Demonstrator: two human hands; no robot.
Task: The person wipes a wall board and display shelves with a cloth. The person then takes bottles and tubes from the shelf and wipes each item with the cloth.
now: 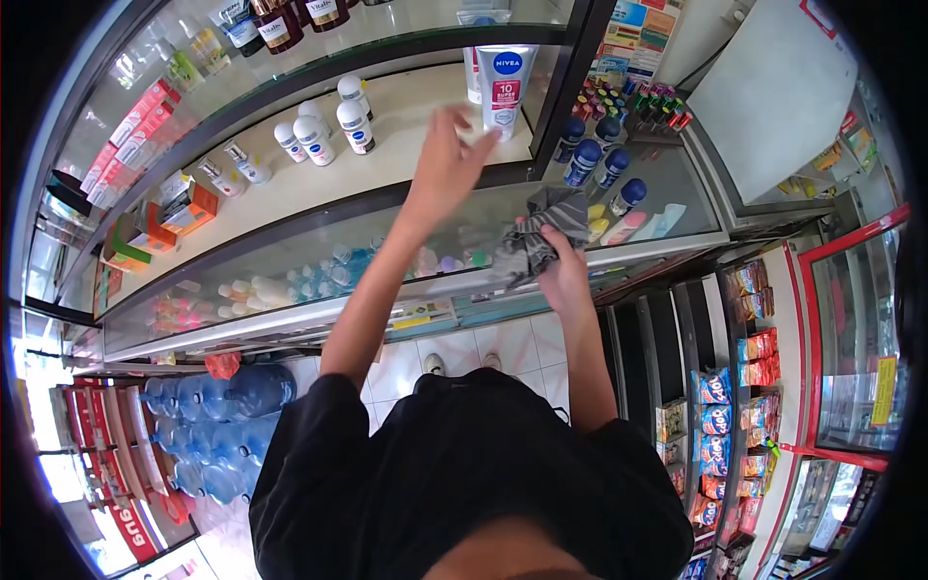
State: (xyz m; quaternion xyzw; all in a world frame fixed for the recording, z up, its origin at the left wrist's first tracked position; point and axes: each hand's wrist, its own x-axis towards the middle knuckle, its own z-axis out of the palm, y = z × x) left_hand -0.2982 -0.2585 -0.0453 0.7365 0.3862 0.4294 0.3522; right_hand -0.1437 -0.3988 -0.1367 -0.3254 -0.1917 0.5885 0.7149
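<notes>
My left hand reaches over the cream shelf with nothing in it. Its thumb and fingers are apart, slightly blurred, just left of a white Nivea tube that stands upright. Whether the thumb touches the tube I cannot tell. In my right hand is a crumpled grey patterned cloth, held in front of the glass below the shelf. White roll-on deodorants stand in a small group to the left of my left hand. Dark blue roll-on bottles stand right of the shelf's dark post.
Orange boxes and small bottles line the shelf's left part. More bottles show behind the lower glass. Large blue water jugs stand at lower left. Snack packets hang on a rack at right, near a red-framed cabinet.
</notes>
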